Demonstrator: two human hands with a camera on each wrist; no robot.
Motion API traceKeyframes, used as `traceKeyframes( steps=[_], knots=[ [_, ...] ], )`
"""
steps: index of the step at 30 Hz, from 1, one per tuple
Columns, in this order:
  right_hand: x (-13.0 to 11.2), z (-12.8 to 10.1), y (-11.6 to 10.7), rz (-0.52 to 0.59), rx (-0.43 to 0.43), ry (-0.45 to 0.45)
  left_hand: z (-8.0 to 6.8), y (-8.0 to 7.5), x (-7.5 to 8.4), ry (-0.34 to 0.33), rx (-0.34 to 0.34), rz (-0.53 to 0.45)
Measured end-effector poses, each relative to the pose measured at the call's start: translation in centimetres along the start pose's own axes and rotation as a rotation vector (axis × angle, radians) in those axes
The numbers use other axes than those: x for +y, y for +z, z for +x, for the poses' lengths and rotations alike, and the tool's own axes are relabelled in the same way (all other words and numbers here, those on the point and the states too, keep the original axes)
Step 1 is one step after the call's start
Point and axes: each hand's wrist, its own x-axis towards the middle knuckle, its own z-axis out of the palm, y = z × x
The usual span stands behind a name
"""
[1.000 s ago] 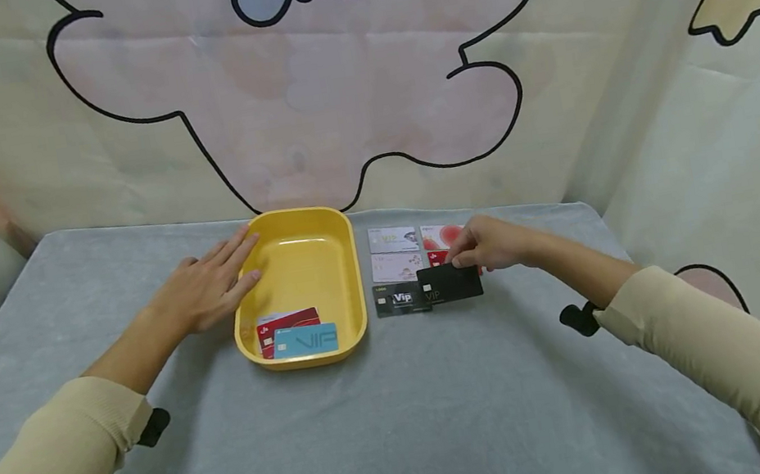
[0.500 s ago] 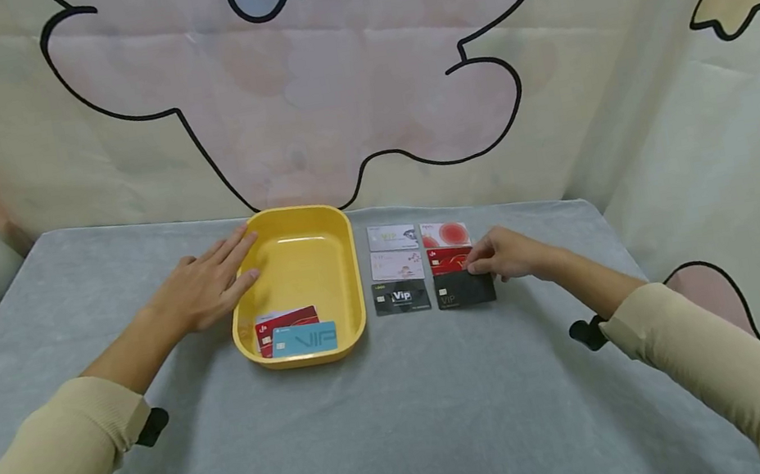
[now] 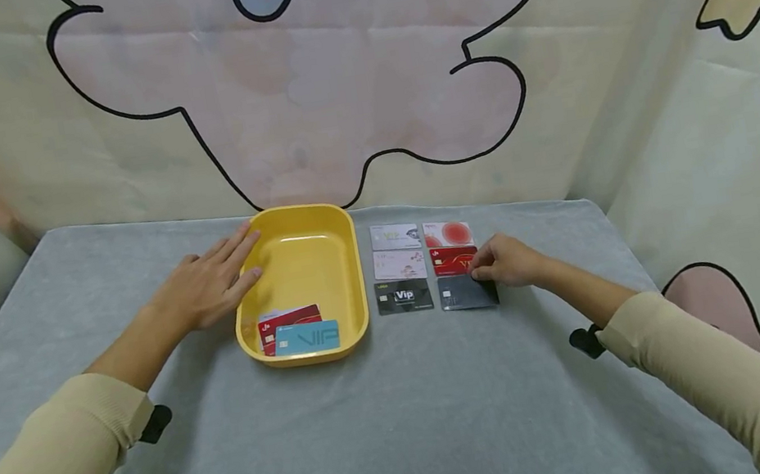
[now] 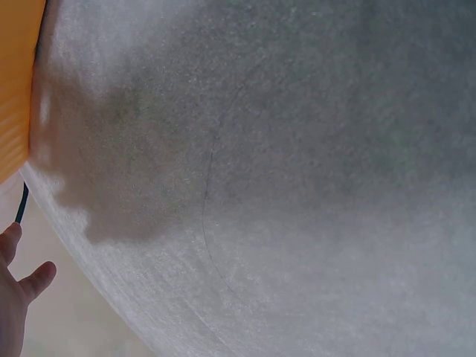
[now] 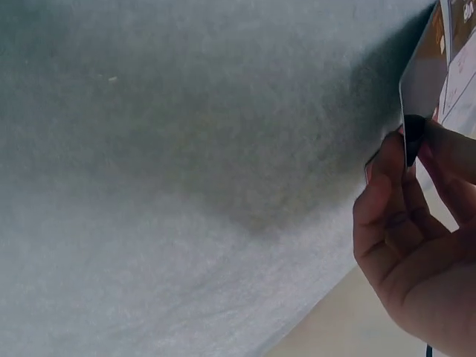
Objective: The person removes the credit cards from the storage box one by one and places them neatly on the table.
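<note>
Ann: What have the fingers of your right hand (image 3: 509, 262) got?

Ben: You pinch the dark card (image 3: 467, 293) by its far right corner, thumb on one side and finger on the other. That card is to the right of the yellow tray (image 3: 306, 269), well apart from it. I can't tell if its low edge touches the gray cloth (image 3: 396, 433).

Ann: And your left hand (image 3: 209, 287)?

Ben: Its fingers are straight — you rest them over the tray's left rim.

Ann: What else do you have to the right of the tray?

Ben: Two lines of cards that run toward you. In the line near the tray are a silver card (image 3: 395, 236), a pink card (image 3: 399, 264) and a black Vip card (image 3: 403, 296). In the line farther from the tray are a white card with red spots (image 3: 447, 234), then a bright red card (image 3: 451, 260), then the one you pinch. Your fingers hide a bit of the bright red one.

Ann: And inside the tray?

Ben: At the end of the tray nearest you, a blue card (image 3: 306, 338) lies partly over a dark red card (image 3: 292, 319) — and a thin bit of a pale card (image 3: 276, 314) peeks out from under that.
</note>
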Motion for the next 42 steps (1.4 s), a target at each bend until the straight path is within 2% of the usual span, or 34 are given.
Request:
traceKeyframes(
  steps=[12,23,28,31,34,39,42],
  knots=[
    [-0.3,0.1,0.6,-0.108,0.079,0.022,0.0,0.1,0.1,-0.003,0.002,-0.008],
    [-0.2,0.0,1.1,-0.169,0.126,0.089,0.0,0.0,0.3,-0.001,-0.003,-0.007],
    [-0.7,0.1,1.0,-0.182,0.172,0.085,0.0,0.0,0.2,0.002,0.000,-0.010],
    [-1.4,0.4,0.8,-0.140,0.212,0.033,0.0,-0.1,0.2,-0.001,-0.003,-0.012],
    [-2.8,0.8,0.4,-0.034,0.227,-0.048,0.0,-0.1,0.2,-0.003,-0.008,-0.012],
    [-5.6,1.5,0.1,0.168,0.192,-0.175,-0.1,-0.1,0.3,-0.003,-0.006,-0.009],
    [-7.7,1.7,0.2,0.265,0.150,-0.220,0.0,-0.1,0.3,-0.004,0.002,-0.007]
  ],
)
